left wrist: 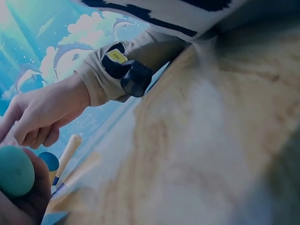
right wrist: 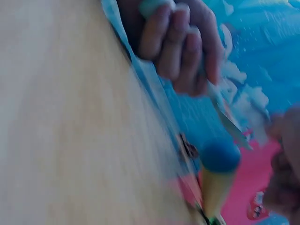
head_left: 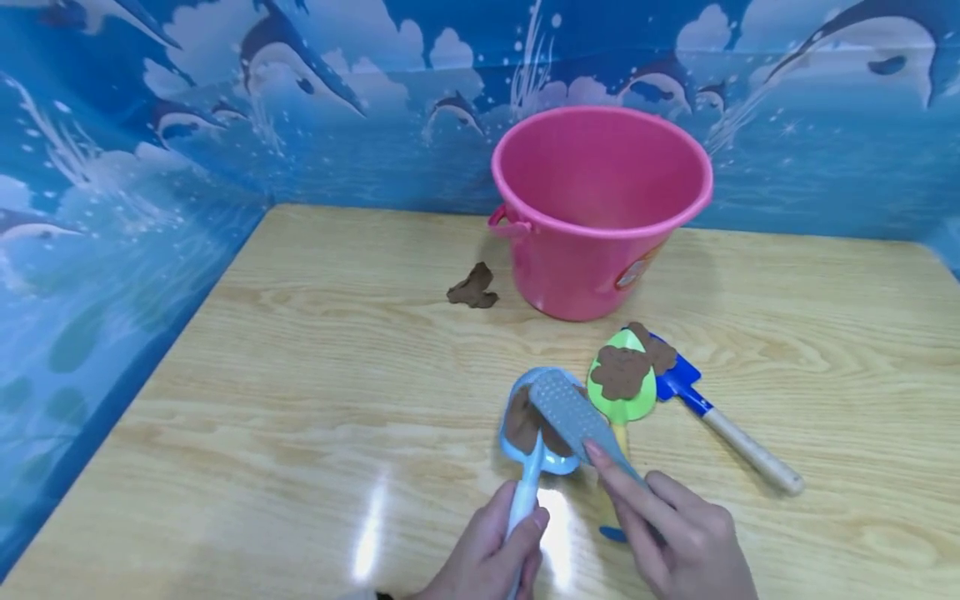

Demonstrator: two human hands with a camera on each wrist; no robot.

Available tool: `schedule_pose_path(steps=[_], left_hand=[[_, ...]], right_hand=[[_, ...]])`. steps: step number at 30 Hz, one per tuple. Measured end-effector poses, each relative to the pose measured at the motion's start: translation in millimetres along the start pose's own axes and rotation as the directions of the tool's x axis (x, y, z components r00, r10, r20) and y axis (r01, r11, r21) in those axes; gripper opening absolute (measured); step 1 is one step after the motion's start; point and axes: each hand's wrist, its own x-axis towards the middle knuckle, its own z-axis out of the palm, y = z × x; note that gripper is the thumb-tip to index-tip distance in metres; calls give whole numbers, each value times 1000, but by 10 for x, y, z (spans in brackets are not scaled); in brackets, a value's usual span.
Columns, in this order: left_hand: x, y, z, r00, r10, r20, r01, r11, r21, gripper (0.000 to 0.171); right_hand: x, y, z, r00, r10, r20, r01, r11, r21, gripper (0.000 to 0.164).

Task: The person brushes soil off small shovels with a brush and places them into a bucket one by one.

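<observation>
My left hand (head_left: 491, 542) grips the handle of a light-blue toy shovel (head_left: 528, 483); its rounded handle end (left wrist: 16, 171) pokes out of the fist in the left wrist view. Brown clay-like lumps (head_left: 521, 421) lie in the shovel's scoop. From the right, my right hand (head_left: 686, 533) holds a flat blue-grey toy spade (head_left: 573, 412) with a dotted face, index finger stretched along it. The spade's blade lies over the scoop and covers part of the brown lumps. In the right wrist view, the right hand (right wrist: 286, 173) shows blurred at the edge.
Beside the scoop lies a green toy shovel (head_left: 641, 404) with a brown flower-shaped piece (head_left: 621, 372) on it. A blue shovel (head_left: 678, 375) with another brown piece touches it. Behind stand a pink bucket (head_left: 577, 275) and a brown lump (head_left: 474, 286). A dolphin-print sheet (head_left: 375, 150) backs the table.
</observation>
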Motion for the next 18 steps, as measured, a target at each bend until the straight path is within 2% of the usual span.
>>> schedule_pose_path(steps=[3,5,7,9,11,13,15,18], left_hand=[[-7,21,5,990,-136,-21,133,985,-107,31],[3,27,4,986,-166,-12,163,978,-131,32],[14,28,3,992,-129,-5,128,989,-78,29],[24,24,3,998,-60,1,60,998,-2,25],[30,21,6,1000,20,3,-20,997,78,20],[35,16,8,998,62,14,-64,993,99,18],[28,15,16,999,50,14,-51,995,84,21],[-9,5,15,999,-25,-23,25,1000,11,29]], right_hand=[[-23,22,-21,997,-52,61,44,991,130,29],[-55,24,-31,991,-67,112,48,985,163,30],[-75,18,-27,989,-62,136,40,987,157,31],[-86,3,-21,990,-35,133,20,993,118,32],[-77,-16,-13,994,-13,106,5,997,71,32],[-51,-26,-12,998,-3,70,1,1000,26,32],[-15,-20,-14,1000,-5,14,5,1000,-4,31],[19,-8,-17,999,-24,-35,26,999,47,30]])
